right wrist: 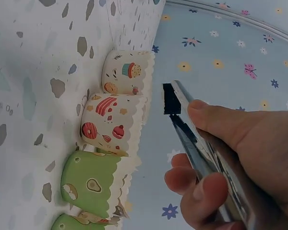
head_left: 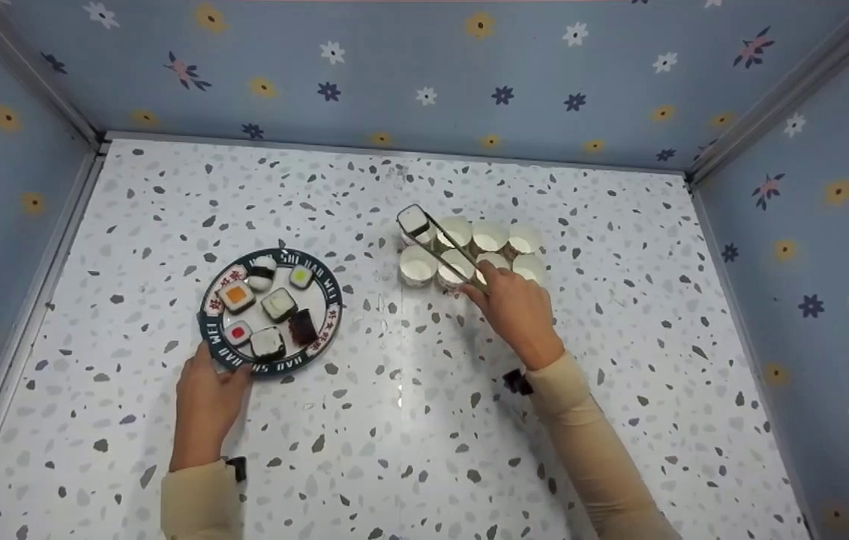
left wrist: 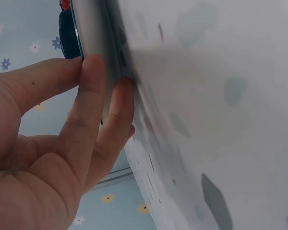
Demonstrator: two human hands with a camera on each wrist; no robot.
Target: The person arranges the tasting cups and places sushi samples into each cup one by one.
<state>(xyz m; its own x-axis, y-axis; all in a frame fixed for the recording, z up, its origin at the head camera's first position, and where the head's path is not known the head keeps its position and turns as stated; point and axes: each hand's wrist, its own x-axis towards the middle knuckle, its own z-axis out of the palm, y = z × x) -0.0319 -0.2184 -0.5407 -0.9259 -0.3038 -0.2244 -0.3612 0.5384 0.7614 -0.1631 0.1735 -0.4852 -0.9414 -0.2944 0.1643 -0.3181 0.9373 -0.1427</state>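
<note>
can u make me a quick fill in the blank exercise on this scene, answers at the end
1. The plate is held at its rim by the ____.
2. The right hand holds a pair of metal ____.
3. The sushi held out near the cups has a ____ top.
4. The cups stand in ____ rows of four.

Missing words: left hand; tongs; white; two.

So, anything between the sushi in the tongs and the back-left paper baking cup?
Nothing visible. The right hand holds the white-topped sushi piece in metal tongs over the back-left paper baking cup; no object shows between.
</note>
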